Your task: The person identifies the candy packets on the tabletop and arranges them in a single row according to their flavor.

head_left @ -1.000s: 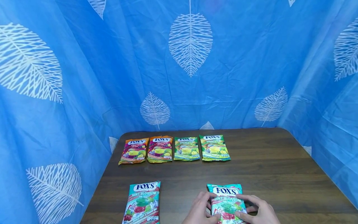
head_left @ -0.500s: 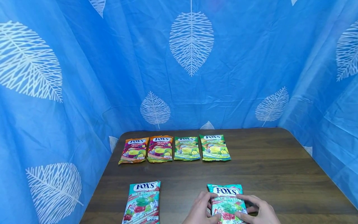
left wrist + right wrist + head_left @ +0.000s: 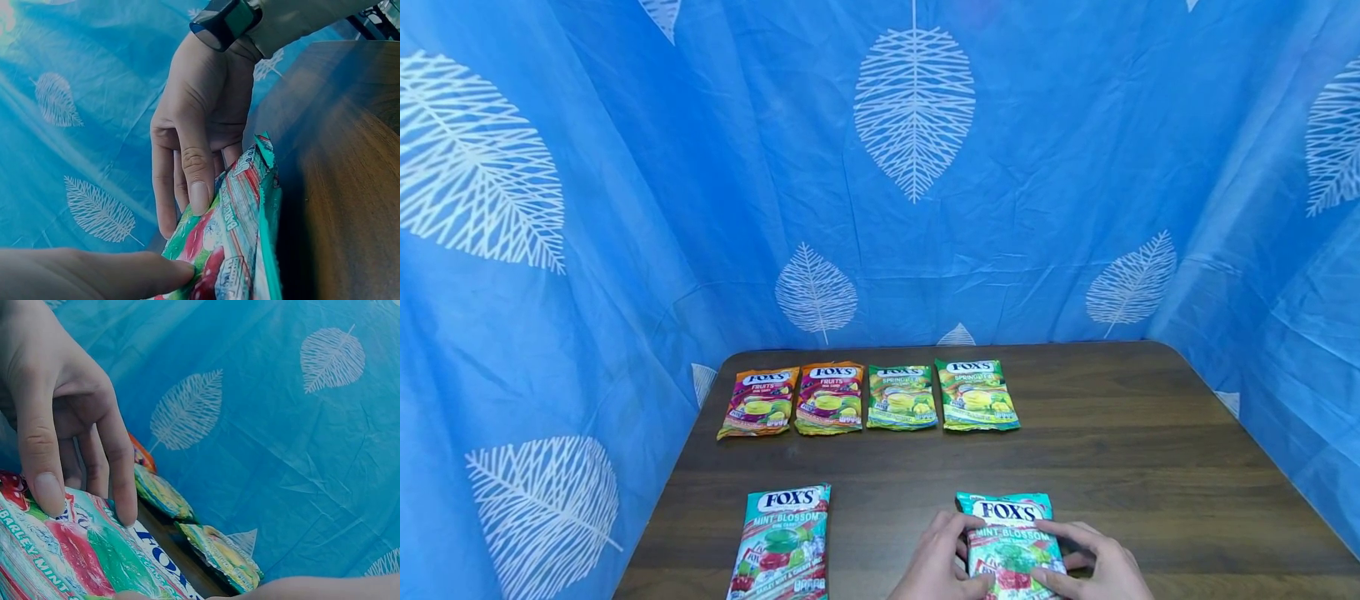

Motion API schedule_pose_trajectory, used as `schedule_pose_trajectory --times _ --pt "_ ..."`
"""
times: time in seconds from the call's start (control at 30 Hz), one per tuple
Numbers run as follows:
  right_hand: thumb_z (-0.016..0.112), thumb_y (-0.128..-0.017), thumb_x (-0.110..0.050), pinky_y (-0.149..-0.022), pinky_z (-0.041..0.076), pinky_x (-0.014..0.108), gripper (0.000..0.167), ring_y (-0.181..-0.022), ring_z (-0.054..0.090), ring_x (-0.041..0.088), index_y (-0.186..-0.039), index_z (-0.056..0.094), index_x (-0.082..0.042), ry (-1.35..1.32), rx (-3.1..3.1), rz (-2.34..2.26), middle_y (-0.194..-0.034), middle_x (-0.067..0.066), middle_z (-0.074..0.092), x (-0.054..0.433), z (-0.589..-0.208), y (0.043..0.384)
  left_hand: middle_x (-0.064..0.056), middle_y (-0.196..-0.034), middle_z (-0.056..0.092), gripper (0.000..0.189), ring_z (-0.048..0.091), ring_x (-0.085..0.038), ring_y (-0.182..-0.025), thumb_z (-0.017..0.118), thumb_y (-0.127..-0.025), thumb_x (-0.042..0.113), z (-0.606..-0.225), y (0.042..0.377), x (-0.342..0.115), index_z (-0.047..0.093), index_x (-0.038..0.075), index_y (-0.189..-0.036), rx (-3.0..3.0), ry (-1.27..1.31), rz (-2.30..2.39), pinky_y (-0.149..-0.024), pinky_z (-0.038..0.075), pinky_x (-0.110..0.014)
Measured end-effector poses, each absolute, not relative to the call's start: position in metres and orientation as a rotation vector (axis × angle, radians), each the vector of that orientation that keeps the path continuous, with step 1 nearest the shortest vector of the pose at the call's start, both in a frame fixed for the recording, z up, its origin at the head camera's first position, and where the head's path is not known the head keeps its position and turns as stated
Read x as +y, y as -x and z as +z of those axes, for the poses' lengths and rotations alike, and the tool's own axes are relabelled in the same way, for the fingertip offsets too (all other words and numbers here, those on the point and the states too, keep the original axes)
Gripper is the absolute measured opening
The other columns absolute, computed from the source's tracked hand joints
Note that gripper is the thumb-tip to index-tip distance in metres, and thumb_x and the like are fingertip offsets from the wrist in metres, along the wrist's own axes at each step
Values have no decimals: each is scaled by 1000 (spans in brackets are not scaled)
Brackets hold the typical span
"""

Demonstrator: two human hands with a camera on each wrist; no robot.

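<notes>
A teal Mint Blossom candy bag lies at the table's near edge with both hands on it. My left hand grips its left side, thumb low on the front and fingertips near the logo. On the opposite side my right hand holds it the same way, thumb across the printed front. The left wrist view has the right hand with its thumb pressed on the crinkled bag. In the right wrist view, the left hand spans the bag's edge with thumb and fingers.
A second Mint Blossom bag lies to the left. Along the back of the brown table is a row: two orange Fruits bags and two green Spring Tea bags. A blue leaf-print curtain surrounds the table.
</notes>
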State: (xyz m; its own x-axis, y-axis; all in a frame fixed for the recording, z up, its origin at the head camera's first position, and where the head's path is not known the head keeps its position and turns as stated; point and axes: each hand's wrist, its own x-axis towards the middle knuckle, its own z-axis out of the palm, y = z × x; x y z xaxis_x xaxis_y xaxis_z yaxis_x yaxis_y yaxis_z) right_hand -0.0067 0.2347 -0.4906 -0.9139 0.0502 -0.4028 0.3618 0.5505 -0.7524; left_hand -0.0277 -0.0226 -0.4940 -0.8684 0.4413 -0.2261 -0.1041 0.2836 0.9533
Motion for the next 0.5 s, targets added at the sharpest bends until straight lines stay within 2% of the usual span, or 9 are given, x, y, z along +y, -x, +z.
schedule_pose_trajectory --times 0.2,0.37,0.5 --pt "102 -77 -36 -76 61 43 70 -90 73 22 -137 76 -10 -335 2513 -1262 -124 8 71 235 -488 6 4 -106 50 53 56 -1 -82 90 -85 -2 -492 27 -22 69 6 -133 2142 -359 1610 -68 55 -19" --pt "102 -77 -38 -75 61 44 70 -90 73 23 -136 77 -11 -327 2547 -1236 -126 11 71 238 -487 5 3 -105 50 50 56 -4 -80 91 -89 3 -486 30 -18 70 13 -133 2155 -308 1528 -68 55 -21" --pt "102 -77 -32 -76 62 45 67 -89 75 24 -136 77 -11 -304 2572 -1245 -124 11 72 241 -483 4 4 -106 49 49 56 -6 -79 90 -91 8 -480 32 -15 69 16 -134 2171 -308 1475 -69 55 -21"
